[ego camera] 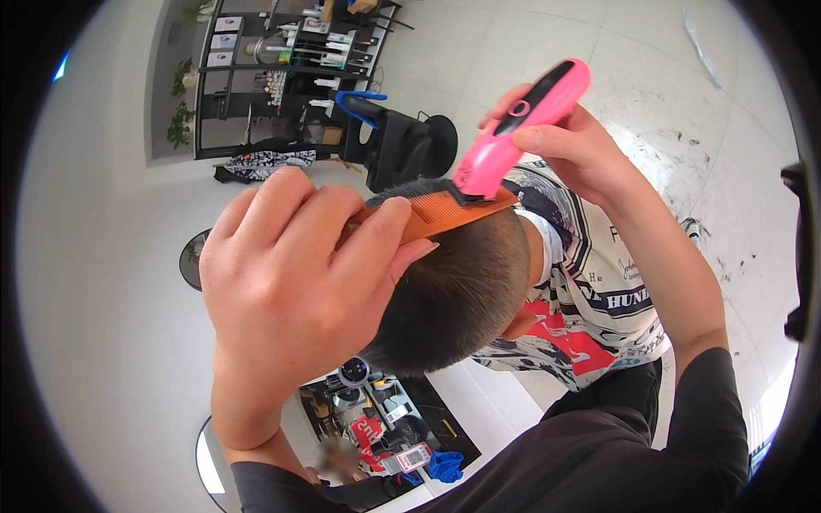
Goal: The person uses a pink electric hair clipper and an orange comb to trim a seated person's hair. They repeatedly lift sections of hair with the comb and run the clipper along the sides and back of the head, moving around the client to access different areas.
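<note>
An orange comb (436,221) lies against the short dark hair of a seated person's head (455,288). My left hand (295,276) pinches one end of this comb between thumb and fingers. A pink hair clipper (532,122) with a black panel is gripped in my right hand (564,141), and its dark blade rests at the comb's teeth near the far end. Over the shoulders the person wears a patterned printed garment (622,320) with a white band (548,243) at the neck.
Behind the head stands a black salon chair (397,141), beside a shelf unit (282,67) of bottles. A black counter (442,410) below holds tools and a blue cloth (446,465). Hair clippings (680,144) lie scattered on the tiled floor. A round mirror (192,260) hangs at left.
</note>
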A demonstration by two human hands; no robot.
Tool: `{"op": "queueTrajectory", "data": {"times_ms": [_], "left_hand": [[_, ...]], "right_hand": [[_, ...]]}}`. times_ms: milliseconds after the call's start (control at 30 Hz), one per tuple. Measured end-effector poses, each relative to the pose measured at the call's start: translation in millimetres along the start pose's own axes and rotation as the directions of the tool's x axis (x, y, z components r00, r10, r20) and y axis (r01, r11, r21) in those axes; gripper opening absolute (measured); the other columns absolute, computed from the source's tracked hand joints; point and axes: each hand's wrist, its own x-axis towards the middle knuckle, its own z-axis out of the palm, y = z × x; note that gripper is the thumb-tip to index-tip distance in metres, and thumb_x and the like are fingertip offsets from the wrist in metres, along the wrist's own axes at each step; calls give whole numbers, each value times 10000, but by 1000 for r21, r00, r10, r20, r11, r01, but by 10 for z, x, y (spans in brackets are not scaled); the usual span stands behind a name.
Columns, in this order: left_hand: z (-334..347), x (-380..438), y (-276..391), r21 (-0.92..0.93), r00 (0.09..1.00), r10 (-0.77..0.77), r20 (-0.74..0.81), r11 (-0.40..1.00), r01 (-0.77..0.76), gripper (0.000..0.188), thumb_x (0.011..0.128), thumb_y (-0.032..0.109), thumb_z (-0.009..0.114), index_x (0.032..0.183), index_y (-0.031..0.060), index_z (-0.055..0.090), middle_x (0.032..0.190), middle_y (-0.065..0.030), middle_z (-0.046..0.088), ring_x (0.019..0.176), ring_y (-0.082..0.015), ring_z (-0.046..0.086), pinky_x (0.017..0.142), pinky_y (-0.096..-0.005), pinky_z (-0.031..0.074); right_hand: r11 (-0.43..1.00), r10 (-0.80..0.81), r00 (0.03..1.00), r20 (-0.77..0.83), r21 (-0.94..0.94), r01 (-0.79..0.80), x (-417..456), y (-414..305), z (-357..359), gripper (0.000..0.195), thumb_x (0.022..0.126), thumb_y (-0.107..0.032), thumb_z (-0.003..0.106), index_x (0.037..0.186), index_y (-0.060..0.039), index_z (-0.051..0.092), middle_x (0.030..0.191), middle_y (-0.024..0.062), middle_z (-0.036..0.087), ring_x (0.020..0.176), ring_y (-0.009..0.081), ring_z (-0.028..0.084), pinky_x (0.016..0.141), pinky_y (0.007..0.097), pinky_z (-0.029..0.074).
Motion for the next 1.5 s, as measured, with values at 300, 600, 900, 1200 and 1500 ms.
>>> {"op": "queueTrajectory", "data": {"times_ms": [300, 600, 900, 1200, 1500], "left_hand": [[-515, -326, 438, -74, 983, 130, 133, 990, -121, 257, 808, 419, 757, 954, 208, 764, 716, 45, 606, 595, -143, 487, 529, -305, 365], [14, 62, -30, -91, 993, -88, 73, 991, 95, 256, 691, 321, 794, 865, 139, 751, 730, -2, 616, 653, -203, 546, 568, -328, 428], [126, 51, -168, -68, 992, -95, 79, 993, 101, 225, 689, 276, 804, 850, 129, 748, 716, -3, 613, 641, -195, 545, 554, -316, 429], [-399, -207, 277, -132, 989, 147, 8, 981, -145, 199, 882, 360, 710, 967, 189, 764, 712, 28, 612, 546, -104, 473, 485, -240, 325], [-26, 117, -77, -70, 967, -164, 193, 981, 181, 223, 697, 307, 792, 848, 150, 743, 734, -2, 631, 665, -193, 562, 563, -324, 431]], "right_hand": [[998, 1, 999, -37, 71, 2, 27, -100, -137, 420, 811, -275, 746, 1131, -38, 613, 1097, 126, 679, 1145, 265, 604, 1008, 415, 456], [988, 154, 985, -76, 21, -152, -293, 54, -334, 446, 770, -289, 794, 1103, -39, 634, 1148, 129, 651, 1114, 244, 606, 976, 403, 469], [985, 150, 985, 85, 69, -156, 327, 169, -79, 430, 802, -223, 779, 1147, -17, 626, 1131, 132, 674, 1101, 243, 636, 985, 397, 484], [977, 83, 989, 122, 186, -105, 393, 38, -18, 441, 793, -272, 765, 1131, -33, 613, 1047, 114, 688, 1157, 282, 601, 983, 418, 478], [971, 191, 981, 30, 139, -194, -89, 131, -365, 453, 754, -271, 805, 1095, -16, 650, 1073, 119, 683, 1049, 226, 644, 963, 379, 489]]}}
